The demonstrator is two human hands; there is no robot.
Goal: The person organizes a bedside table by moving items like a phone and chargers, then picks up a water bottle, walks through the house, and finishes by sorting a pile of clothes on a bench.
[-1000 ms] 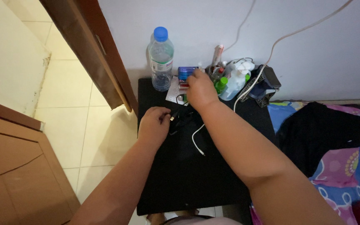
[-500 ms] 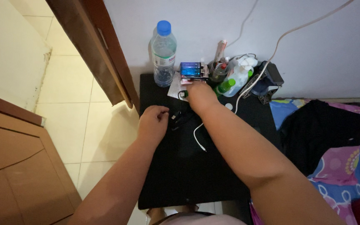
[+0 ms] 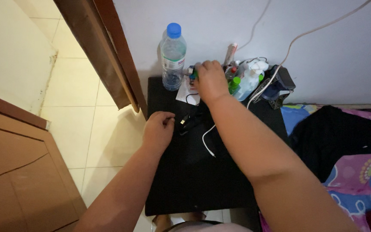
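At the far left stands a wooden cabinet [image 3: 18, 172] over pale floor tiles [image 3: 78, 86]; next comes the brown door frame [image 3: 104, 47], slanting down toward the table's corner; then the black table [image 3: 194, 184] itself, set against the white wall.

My left hand [image 3: 158, 129] rests at the table's left edge, fingers curled together in a loose fist; the thumb and forefinger seem pinched on the end of a black cable [image 3: 188, 121] that lies just beside them, though I cannot tell whether they truly grip it; a white cable [image 3: 207, 144] runs on the tabletop just right of that, its plug end free and pointing toward me.

At the back of the table a clear water bottle [image 3: 173, 58] with a blue cap stands upright against the wall; a white paper [image 3: 185, 92] lies flat just right of its foot.

My right hand [image 3: 211, 81] reaches over the paper to the back edge, fingers bent down and closed on a small box [image 3: 192, 72] with blue and green on it; the hand hides most of it.

Right of that hand crowd a white spray bottle [image 3: 250, 79] and a green-capped bottle [image 3: 235, 83], close together; a dark charger [image 3: 280, 81] sits at the table's right corner, a white cord passing by it up the wall; beyond the table lies black cloth [image 3: 336, 137] on a patterned bedspread [image 3: 357, 180].
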